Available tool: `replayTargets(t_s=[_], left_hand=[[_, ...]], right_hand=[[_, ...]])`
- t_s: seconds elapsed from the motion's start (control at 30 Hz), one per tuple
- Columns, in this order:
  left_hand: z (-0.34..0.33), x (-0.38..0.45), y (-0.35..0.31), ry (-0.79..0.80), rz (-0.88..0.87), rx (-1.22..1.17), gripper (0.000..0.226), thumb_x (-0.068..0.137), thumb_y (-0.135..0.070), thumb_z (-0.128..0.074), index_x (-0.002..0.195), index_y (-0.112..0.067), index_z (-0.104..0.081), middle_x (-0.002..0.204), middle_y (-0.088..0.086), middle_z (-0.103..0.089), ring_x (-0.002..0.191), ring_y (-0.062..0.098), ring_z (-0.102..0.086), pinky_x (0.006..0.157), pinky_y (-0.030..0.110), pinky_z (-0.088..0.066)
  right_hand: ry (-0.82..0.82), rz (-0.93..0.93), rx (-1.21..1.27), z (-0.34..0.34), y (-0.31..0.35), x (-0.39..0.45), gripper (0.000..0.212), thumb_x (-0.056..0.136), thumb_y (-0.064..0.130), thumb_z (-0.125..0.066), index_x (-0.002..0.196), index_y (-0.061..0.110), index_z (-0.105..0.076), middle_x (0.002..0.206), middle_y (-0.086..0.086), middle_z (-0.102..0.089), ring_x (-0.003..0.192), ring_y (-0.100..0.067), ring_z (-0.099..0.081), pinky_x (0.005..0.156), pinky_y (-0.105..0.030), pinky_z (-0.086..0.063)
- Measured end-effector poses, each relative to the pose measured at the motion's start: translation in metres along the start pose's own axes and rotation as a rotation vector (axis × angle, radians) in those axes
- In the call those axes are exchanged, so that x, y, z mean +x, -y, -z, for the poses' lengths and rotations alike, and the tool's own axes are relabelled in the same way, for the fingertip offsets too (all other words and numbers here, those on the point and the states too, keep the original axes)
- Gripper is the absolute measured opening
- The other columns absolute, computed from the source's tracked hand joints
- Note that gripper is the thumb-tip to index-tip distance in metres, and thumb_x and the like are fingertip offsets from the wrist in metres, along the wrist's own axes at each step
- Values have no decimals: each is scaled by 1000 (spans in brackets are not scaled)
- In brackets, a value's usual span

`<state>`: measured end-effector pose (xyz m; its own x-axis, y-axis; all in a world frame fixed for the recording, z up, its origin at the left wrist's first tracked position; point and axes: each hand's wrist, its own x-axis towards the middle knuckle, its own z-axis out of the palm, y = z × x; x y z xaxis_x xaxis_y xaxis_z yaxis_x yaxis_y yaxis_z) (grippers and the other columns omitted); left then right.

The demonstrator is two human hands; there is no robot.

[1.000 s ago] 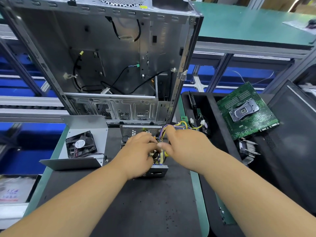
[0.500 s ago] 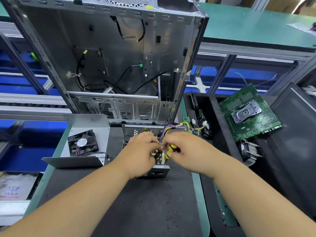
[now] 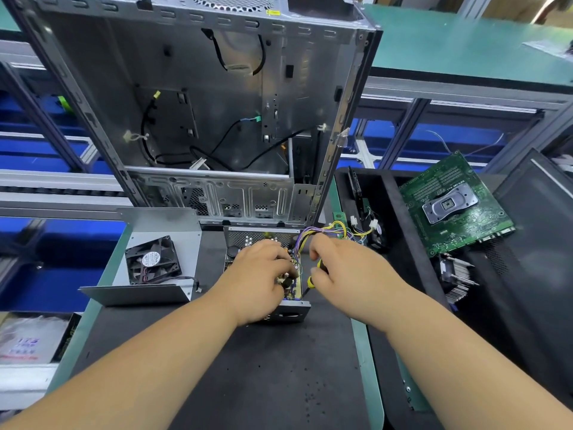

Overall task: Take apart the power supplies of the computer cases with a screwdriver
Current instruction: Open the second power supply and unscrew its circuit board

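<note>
Right hand has drawn back, baring yellow-black screwdriver it grips | open power supply on desk near case | right bin: motherboard | left hand curled on supply's parts.

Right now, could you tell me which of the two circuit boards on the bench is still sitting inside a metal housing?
The small board under the left hand, still seated in the opened power supply; the large green motherboard lies bare in the black tray.
</note>
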<state>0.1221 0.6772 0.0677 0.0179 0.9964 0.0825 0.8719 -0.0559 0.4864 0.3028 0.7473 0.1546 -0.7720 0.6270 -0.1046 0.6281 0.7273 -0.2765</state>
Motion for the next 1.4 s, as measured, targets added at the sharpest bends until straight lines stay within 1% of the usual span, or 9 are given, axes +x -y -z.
replayTargets(t_s=[0.1, 0.3, 0.47, 0.73, 0.83, 0.97, 1.17, 1.3, 1.4], left_hand=[[-1, 0, -2, 4, 5, -10, 52, 68, -18, -41, 109, -24, -73, 121, -12, -59, 128, 16, -39, 109, 38, -30], [0, -1, 0, 23, 6, -15, 48, 72, -12, -49, 112, -26, -72, 123, -13, -57, 130, 15, -37, 111, 39, -28], [0, -1, 0, 26, 3, -10, 47, 75, -8, -54, 115, -25, -71, 125, -12, -57, 132, 15, -35, 113, 39, -27], [0, -1, -1, 13, -5, -4, 44, 74, -7, -55, 111, -25, -72, 122, -13, -57, 130, 15, -38, 111, 40, -30], [0, -1, -1, 14, 2, -1, 45, 74, -8, -55, 112, -24, -72, 123, -12, -57, 131, 15, -38, 111, 39, -29], [-1, -2, -1, 5, 3, -11, 46, 74, -8, -53, 114, -22, -71, 123, -11, -58, 131, 16, -37, 111, 37, -28], [-2, -2, -1, -2, 11, -23, 46, 74, -8, -53, 112, -25, -73, 124, -12, -58, 130, 13, -34, 112, 34, -26], [-2, -2, 0, 6, 7, -15, 46, 73, -10, -51, 111, -25, -72, 123, -12, -58, 130, 14, -36, 111, 37, -28], [-2, -3, 0, 16, 5, -4, 48, 72, -14, -47, 113, -23, -72, 122, -12, -58, 130, 15, -37, 111, 40, -29]], right_hand=[[-23, -51, -56, 0, 0, 3, 24, 102, 45, -42, 101, 22, -38, 85, 5, -58, 83, -24, -53, 67, -38, -44], [-22, -80, 142, 2, -2, 4, 19, 94, 28, -60, 98, 22, -43, 88, 5, -59, 82, -21, -54, 69, -36, -46], [-41, -121, -37, -4, 0, 4, 35, 99, 57, -40, 90, 25, -50, 74, 6, -54, 81, -19, -54, 61, -34, -37], [-19, -29, 215, -2, 2, 3, 15, 93, 19, -56, 106, 20, -47, 92, 8, -50, 82, -17, -44, 72, -39, -42], [-12, -22, 141, -1, 1, 3, 9, 92, 25, -54, 97, 21, -48, 89, 7, -52, 83, -19, -47, 70, -37, -42], [-9, -19, 11, -3, 0, 4, 26, 102, 48, -42, 93, 24, -45, 75, 7, -49, 77, -20, -48, 63, -37, -41], [-28, -53, 171, -2, -4, 4, 14, 99, 31, -55, 101, 25, -43, 77, 9, -48, 72, -15, -44, 62, -36, -31], [-15, -41, 227, 0, -4, 4, 9, 92, 20, -58, 95, 27, -52, 90, 10, -51, 83, -13, -44, 62, -22, -31], [-14, -58, 220, -2, -5, 2, 4, 90, 25, -57, 91, 28, -55, 84, 13, -51, 83, -12, -46, 63, -25, -33]])
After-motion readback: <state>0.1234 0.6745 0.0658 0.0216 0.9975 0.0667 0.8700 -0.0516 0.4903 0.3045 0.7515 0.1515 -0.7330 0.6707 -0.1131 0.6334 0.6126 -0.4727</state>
